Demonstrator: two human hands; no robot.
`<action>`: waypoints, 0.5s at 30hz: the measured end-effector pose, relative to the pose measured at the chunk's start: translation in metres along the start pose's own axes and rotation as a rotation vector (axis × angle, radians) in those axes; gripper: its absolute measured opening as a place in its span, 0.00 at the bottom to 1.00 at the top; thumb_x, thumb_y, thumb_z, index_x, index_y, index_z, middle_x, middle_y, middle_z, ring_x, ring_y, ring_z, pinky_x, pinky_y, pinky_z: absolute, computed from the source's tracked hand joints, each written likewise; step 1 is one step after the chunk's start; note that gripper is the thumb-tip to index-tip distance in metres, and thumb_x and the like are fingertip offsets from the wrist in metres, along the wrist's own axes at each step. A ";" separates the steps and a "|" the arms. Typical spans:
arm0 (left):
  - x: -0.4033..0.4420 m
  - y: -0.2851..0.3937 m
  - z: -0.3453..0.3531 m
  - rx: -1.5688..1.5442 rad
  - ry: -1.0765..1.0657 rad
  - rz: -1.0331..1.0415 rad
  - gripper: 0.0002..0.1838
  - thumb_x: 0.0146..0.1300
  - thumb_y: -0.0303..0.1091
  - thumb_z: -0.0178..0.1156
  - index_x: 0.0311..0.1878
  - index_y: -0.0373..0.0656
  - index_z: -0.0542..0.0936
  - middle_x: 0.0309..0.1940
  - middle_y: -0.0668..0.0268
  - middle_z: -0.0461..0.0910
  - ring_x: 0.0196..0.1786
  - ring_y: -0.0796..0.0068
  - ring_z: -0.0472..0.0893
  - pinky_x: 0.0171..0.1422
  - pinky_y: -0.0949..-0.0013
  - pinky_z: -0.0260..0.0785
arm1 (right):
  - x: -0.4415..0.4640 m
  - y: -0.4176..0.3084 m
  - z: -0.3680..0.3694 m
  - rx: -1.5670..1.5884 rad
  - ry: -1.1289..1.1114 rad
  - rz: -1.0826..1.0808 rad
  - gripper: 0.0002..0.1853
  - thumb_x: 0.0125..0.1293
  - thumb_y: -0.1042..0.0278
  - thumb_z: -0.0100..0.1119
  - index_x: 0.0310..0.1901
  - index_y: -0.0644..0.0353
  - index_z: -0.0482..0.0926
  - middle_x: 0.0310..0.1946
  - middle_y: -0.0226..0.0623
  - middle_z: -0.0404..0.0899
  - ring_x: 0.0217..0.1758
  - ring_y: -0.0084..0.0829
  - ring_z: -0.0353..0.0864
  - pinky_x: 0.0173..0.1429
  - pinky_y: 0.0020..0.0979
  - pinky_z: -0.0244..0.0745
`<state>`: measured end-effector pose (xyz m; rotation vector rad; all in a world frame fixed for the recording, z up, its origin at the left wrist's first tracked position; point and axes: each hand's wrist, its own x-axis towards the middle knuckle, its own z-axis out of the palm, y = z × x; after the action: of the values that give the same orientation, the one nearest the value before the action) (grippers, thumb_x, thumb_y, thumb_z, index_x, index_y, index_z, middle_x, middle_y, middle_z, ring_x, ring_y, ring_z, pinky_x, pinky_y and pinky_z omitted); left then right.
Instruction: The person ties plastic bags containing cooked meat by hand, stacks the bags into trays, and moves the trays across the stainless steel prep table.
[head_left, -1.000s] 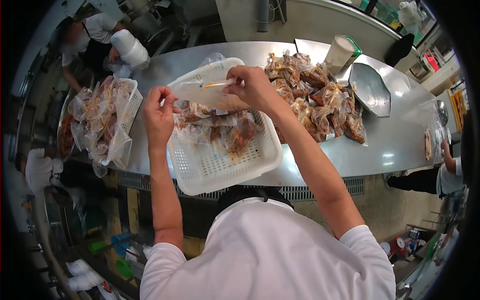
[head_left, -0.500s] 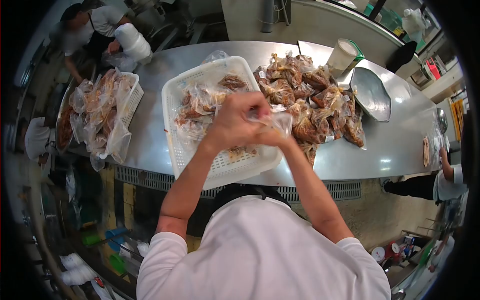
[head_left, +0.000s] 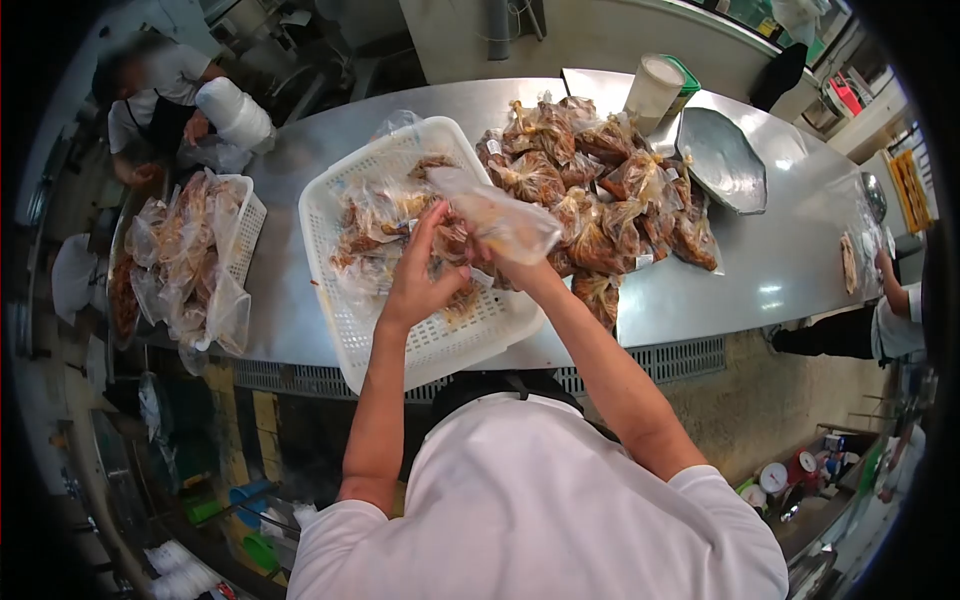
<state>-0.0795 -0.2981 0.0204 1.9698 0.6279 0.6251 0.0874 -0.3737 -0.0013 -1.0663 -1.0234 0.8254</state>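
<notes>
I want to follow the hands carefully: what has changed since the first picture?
The left hand has moved rightward and nearer the body; the right hand, also nearer the body, holds a clear bag. The basket stayed on the table.

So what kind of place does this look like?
Probably a commercial kitchen or food packing room: a long metal table, a pile of bagged food beside a white basket, and a co-worker in an apron.
</notes>
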 end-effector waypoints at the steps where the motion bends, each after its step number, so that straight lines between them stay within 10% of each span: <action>1: -0.002 -0.004 0.000 -0.088 -0.028 0.062 0.38 0.61 0.30 0.69 0.73 0.36 0.66 0.66 0.53 0.74 0.67 0.60 0.75 0.68 0.57 0.68 | -0.003 -0.010 0.005 -0.255 0.069 -0.210 0.17 0.60 0.65 0.70 0.49 0.64 0.84 0.41 0.42 0.87 0.43 0.38 0.87 0.49 0.38 0.82; 4: -0.001 0.002 0.018 0.129 0.237 0.426 0.32 0.63 0.26 0.68 0.70 0.37 0.69 0.61 0.55 0.78 0.55 0.67 0.81 0.62 0.64 0.75 | 0.006 -0.005 0.023 -0.576 -0.152 -0.123 0.12 0.58 0.71 0.67 0.41 0.66 0.82 0.33 0.53 0.83 0.38 0.53 0.84 0.46 0.44 0.79; 6: 0.013 0.002 0.026 -0.707 0.440 -0.230 0.12 0.71 0.35 0.61 0.52 0.40 0.77 0.40 0.60 0.82 0.39 0.70 0.82 0.53 0.64 0.78 | 0.002 -0.014 0.028 -0.689 -0.260 -0.011 0.09 0.57 0.73 0.64 0.37 0.68 0.80 0.29 0.59 0.81 0.36 0.61 0.81 0.44 0.48 0.77; 7: 0.026 0.039 0.024 -1.121 0.687 -0.428 0.15 0.77 0.42 0.53 0.34 0.45 0.77 0.20 0.71 0.70 0.21 0.78 0.69 0.32 0.69 0.71 | -0.003 -0.022 0.027 -0.593 -0.322 0.092 0.08 0.58 0.73 0.63 0.38 0.68 0.80 0.29 0.58 0.81 0.37 0.61 0.81 0.44 0.48 0.76; 9: 0.025 0.001 -0.017 -1.439 0.434 -0.313 0.20 0.74 0.49 0.61 0.28 0.49 0.71 0.17 0.76 0.59 0.18 0.82 0.59 0.22 0.74 0.53 | -0.013 -0.038 0.021 -0.565 -0.429 0.120 0.08 0.66 0.70 0.61 0.37 0.67 0.77 0.26 0.51 0.79 0.28 0.48 0.78 0.37 0.43 0.73; 11: 0.035 0.009 -0.055 -1.482 0.645 -0.284 0.20 0.77 0.48 0.54 0.28 0.49 0.72 0.18 0.79 0.58 0.16 0.83 0.48 0.20 0.70 0.40 | -0.015 -0.036 0.017 -0.526 -0.421 0.141 0.08 0.68 0.69 0.60 0.36 0.67 0.77 0.25 0.51 0.78 0.27 0.47 0.76 0.35 0.43 0.71; 15: 0.022 0.048 -0.088 -0.679 0.627 0.201 0.12 0.68 0.42 0.67 0.40 0.47 0.77 0.27 0.73 0.69 0.26 0.80 0.66 0.32 0.75 0.63 | -0.014 -0.046 0.010 -0.602 -0.365 0.255 0.12 0.70 0.64 0.59 0.35 0.66 0.79 0.29 0.57 0.79 0.36 0.59 0.79 0.41 0.49 0.72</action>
<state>-0.1123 -0.2490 0.1035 1.1908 0.4890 1.4016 0.0763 -0.3974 0.0406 -1.6178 -1.5219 0.9659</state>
